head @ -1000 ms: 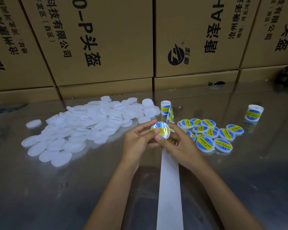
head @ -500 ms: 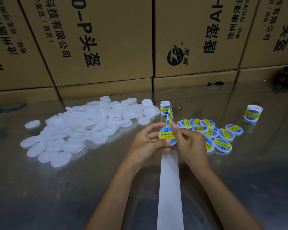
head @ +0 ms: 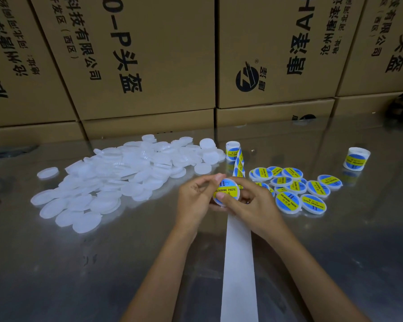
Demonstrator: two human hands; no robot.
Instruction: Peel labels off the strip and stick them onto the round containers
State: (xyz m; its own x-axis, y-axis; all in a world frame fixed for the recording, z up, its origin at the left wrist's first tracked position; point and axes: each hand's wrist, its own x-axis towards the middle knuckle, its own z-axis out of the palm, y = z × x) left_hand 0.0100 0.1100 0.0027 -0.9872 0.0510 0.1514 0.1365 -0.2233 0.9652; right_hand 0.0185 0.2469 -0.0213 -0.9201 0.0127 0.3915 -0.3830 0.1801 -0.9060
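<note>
Both hands hold one round white container point(head: 226, 192) above the table's middle; its face carries a blue and yellow label reading "SOLDERING PASTE". My left hand point(head: 196, 201) grips its left rim. My right hand point(head: 251, 203) grips the right side, with its thumb pressing on the label's lower edge. The label strip point(head: 239, 165) runs from a small roll point(head: 232, 151) behind the hands, and its bare white backing point(head: 239, 263) trails toward me under my wrists.
A big heap of unlabelled white containers point(head: 116, 180) lies to the left. Several labelled containers point(head: 296, 191) lie to the right. A second label roll point(head: 356, 158) stands at far right. Cardboard boxes point(head: 149, 66) wall off the back of the shiny metal table point(head: 79, 275).
The label went from partly laid on the container to lying flat across its face. My right thumb has slid down onto the label, and both hands shifted slightly.
</note>
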